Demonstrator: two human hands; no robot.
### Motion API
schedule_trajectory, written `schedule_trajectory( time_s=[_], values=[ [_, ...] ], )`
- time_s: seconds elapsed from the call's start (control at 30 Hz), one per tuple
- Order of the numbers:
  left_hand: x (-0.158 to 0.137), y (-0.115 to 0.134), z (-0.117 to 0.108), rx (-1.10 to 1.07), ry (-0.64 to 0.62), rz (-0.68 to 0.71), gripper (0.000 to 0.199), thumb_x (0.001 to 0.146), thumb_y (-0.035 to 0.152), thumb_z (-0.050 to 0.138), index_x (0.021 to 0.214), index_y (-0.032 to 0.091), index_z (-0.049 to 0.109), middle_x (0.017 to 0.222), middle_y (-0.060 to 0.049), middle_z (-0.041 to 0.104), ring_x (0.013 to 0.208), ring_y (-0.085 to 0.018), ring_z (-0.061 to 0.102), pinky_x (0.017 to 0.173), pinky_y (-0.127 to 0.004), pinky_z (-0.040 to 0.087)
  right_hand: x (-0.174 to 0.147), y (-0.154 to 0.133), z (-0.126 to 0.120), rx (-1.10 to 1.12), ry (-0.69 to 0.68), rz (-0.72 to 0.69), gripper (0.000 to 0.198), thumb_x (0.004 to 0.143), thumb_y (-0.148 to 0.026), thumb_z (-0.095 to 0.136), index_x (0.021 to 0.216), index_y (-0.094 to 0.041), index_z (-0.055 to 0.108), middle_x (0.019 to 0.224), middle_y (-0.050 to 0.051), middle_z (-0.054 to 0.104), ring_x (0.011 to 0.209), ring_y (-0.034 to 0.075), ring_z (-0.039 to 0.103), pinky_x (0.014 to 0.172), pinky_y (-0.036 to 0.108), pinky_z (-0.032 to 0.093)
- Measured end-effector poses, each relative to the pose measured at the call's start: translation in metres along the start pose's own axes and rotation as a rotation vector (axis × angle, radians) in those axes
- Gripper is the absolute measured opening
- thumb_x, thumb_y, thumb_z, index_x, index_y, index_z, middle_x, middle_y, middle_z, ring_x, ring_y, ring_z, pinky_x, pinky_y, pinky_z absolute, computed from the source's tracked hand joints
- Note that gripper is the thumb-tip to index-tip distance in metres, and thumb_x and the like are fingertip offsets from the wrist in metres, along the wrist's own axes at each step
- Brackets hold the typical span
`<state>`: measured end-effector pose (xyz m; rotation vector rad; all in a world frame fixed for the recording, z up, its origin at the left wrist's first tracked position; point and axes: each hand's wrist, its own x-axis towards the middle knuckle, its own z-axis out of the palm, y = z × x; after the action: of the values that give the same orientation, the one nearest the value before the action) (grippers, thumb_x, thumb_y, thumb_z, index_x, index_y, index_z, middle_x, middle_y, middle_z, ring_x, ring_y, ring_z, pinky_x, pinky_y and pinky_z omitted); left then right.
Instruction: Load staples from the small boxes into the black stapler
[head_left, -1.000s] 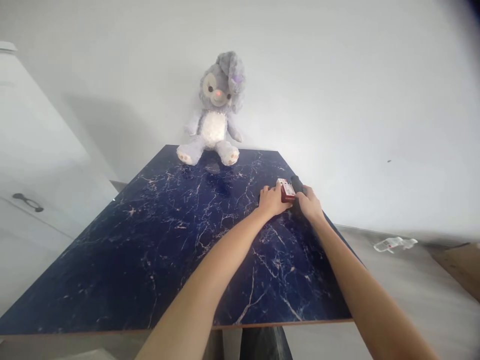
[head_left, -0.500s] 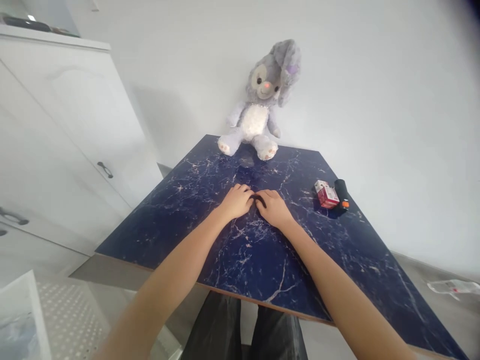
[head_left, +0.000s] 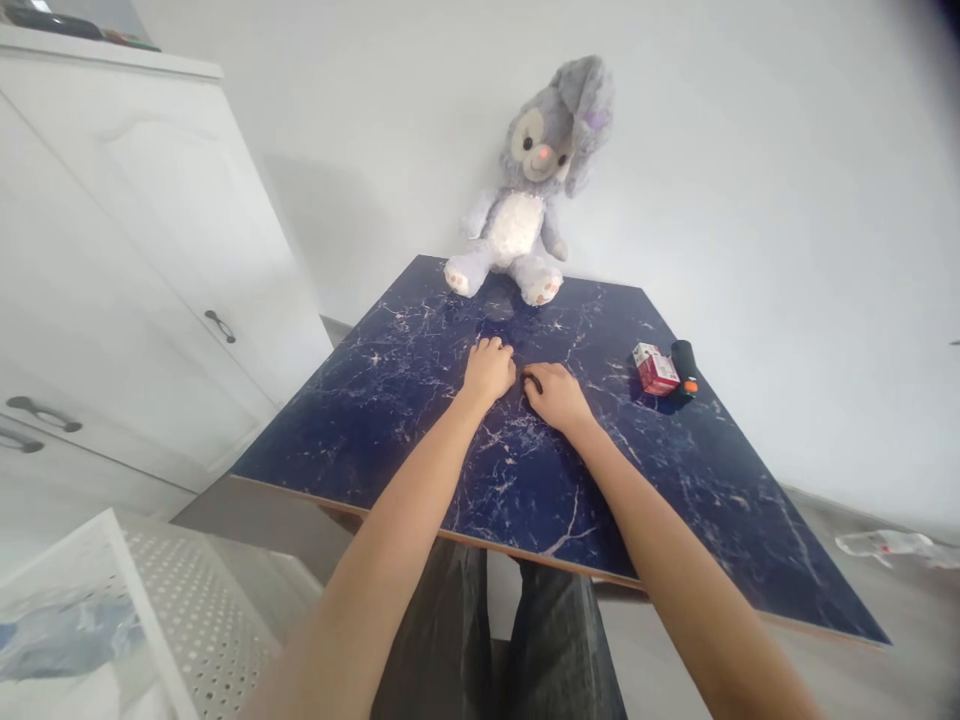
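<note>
In the head view, the left hand (head_left: 490, 368) lies palm-down near the middle of the blue marbled tabletop (head_left: 337, 430), fingers bent and close together; whether they grip anything cannot be told. Just right of it, apart, the right hand (head_left: 558, 395) is palm-down, thumb and forefinger curled narrowly around a small dark curved item (head_left: 535, 382). A red-and-white box (head_left: 656, 371) and black-and-orange cylinder (head_left: 683, 361) sit farther right.

Open dark-blue marbled tabletop (head_left: 337, 420) left of the left hand (head_left: 489, 370), grey plush toy (head_left: 517, 225) blocking the back edge's middle, red-and-white box (head_left: 657, 372) and black orange-ended cylinder (head_left: 683, 362) obstructing the right
</note>
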<state>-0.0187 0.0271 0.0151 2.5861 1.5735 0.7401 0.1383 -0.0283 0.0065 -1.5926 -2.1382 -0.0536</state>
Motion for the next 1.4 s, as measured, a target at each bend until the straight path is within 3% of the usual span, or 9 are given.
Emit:
schedule_trajectory(
  time_s=[0.2,0.43,0.83,1.1,1.4],
  values=[
    [-0.005,0.001,-0.003,-0.020,-0.028,0.086,0.033,0.097,0.034,0.049,0.119,0.018,0.068,0.116,-0.013,0.064,0.113,-0.031,0.052,0.099,-0.046,0.041,-0.002,0.001,-0.002,-0.008,0.041,0.049,0.032,0.093,-0.019,0.047,0.119,-0.016,0.065,0.112,0.011,0.070,0.103,0.025,0.058,0.096,0.037,0.044],
    [-0.005,0.002,-0.007,-0.124,-0.105,0.331,0.043,0.095,0.024,0.047,0.137,0.024,0.058,0.130,-0.006,0.065,0.114,-0.027,0.054,0.099,-0.043,0.043,0.001,0.006,-0.004,0.015,0.022,0.022,0.026,0.091,-0.015,0.047,0.108,-0.017,0.067,0.106,0.009,0.070,0.098,0.022,0.058,0.096,0.034,0.043],
    [-0.009,0.012,0.001,-0.033,-0.114,0.281,0.042,0.098,0.023,0.041,0.137,0.022,0.057,0.131,-0.008,0.064,0.114,-0.029,0.053,0.095,-0.044,0.045,-0.004,0.011,0.000,0.082,0.004,-0.012,0.029,0.090,-0.009,0.046,0.112,-0.014,0.064,0.112,0.011,0.068,0.105,0.022,0.057,0.099,0.034,0.042],
    [-0.003,0.014,0.008,-0.101,-0.077,0.276,0.035,0.092,0.016,0.045,0.120,0.017,0.067,0.116,-0.011,0.071,0.117,-0.027,0.055,0.101,-0.040,0.043,-0.006,0.005,-0.004,0.060,-0.005,-0.075,0.036,0.091,-0.007,0.041,0.119,-0.012,0.062,0.118,0.013,0.067,0.109,0.023,0.057,0.105,0.035,0.040],
    [-0.008,0.019,0.007,-0.013,-0.129,0.278,0.039,0.095,0.018,0.040,0.129,0.012,0.059,0.127,-0.017,0.063,0.115,-0.031,0.054,0.095,-0.045,0.045,-0.006,0.008,-0.002,0.096,0.009,-0.069,0.034,0.090,-0.007,0.041,0.115,-0.013,0.065,0.118,0.012,0.067,0.110,0.022,0.058,0.104,0.034,0.041]
  ],
)
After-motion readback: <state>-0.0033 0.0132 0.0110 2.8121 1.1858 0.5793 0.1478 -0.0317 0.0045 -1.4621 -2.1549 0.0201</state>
